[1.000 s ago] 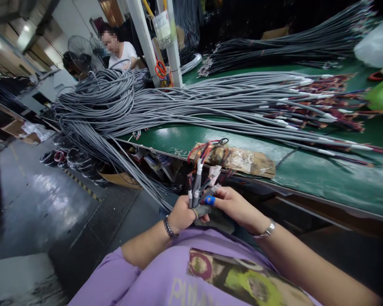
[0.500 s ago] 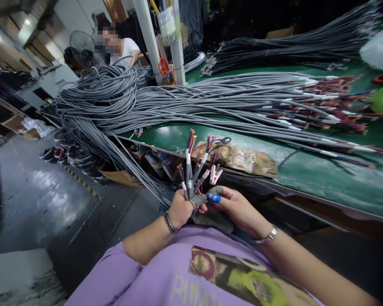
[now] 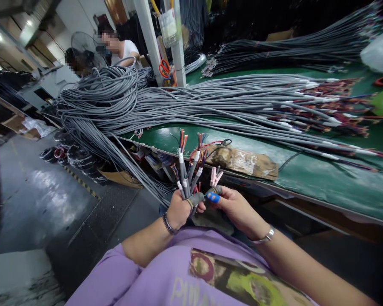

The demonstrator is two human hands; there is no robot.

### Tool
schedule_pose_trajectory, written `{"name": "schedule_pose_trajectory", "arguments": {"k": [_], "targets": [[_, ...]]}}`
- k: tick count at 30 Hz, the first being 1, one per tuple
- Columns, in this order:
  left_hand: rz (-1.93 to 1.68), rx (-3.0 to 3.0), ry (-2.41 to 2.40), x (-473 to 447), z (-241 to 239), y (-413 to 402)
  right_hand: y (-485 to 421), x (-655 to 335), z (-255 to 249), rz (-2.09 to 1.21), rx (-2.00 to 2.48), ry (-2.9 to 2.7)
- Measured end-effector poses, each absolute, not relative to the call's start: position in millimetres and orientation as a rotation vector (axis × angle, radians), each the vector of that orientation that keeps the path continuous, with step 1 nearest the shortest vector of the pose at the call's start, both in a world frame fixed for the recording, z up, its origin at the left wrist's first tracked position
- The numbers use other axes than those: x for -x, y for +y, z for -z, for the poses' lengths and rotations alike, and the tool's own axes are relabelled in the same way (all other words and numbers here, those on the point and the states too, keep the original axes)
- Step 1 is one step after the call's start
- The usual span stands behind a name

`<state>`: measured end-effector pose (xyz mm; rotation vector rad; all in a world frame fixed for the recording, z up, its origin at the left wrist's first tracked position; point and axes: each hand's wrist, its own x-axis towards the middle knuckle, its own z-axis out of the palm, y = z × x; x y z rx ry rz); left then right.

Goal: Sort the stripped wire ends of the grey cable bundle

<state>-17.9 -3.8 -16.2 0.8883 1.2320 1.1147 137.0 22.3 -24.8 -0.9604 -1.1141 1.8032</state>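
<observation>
The left hand (image 3: pixel 178 209) is closed in a fist around a small bunch of grey cable ends (image 3: pixel 187 176), which stand upright out of the top of the fist and fan toward twelve and one o'clock, their stripped coloured wires at the tips. A grey finger cot covers the left thumb. The right hand (image 3: pixel 234 208) sits just beside it at three o'clock, thumb and forefinger pressed together near the cables' base; a blue finger cot (image 3: pixel 213 197) shows on one fingertip, and a small pink clip (image 3: pixel 215 175) sticks up above that hand. What exactly the right fingertips pinch is hidden behind the cots. The cables' lower run drops out of sight below the fist.

Beyond, at twelve o'clock, the green workbench (image 3: pixel 322 174) carries a long heap of grey cables (image 3: pixel 210 100) and a taped brown pad (image 3: pixel 242 159) near its front edge. Red-handled scissors (image 3: pixel 164 67) hang on a white post. A person in a white top (image 3: pixel 126 49) works at eleven o'clock.

Against the picture half a second ago, the bunch leans slightly further left and the hands sit much as they did.
</observation>
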Motion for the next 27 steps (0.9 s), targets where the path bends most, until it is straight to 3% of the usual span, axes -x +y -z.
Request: {"name": "schedule_pose_trajectory", "arguments": {"k": [8, 15, 21, 27], "targets": [[-1.143, -0.784, 1.222, 19, 11, 1, 23, -141, 39, -1.806, 0.943, -1.07], [-0.923, -0.866, 1.111, 20, 17, -3, 24, -129, 25, -2.063, 0.727, -0.894], [-1.069, -0.787, 1.149, 21, 15, -3, 29, -141, 43, -1.974, 0.896, -0.624], [-1.132, -0.802, 1.153, 17, 14, -4, 22, -142, 34, -2.041, 0.916, -0.818]]}}
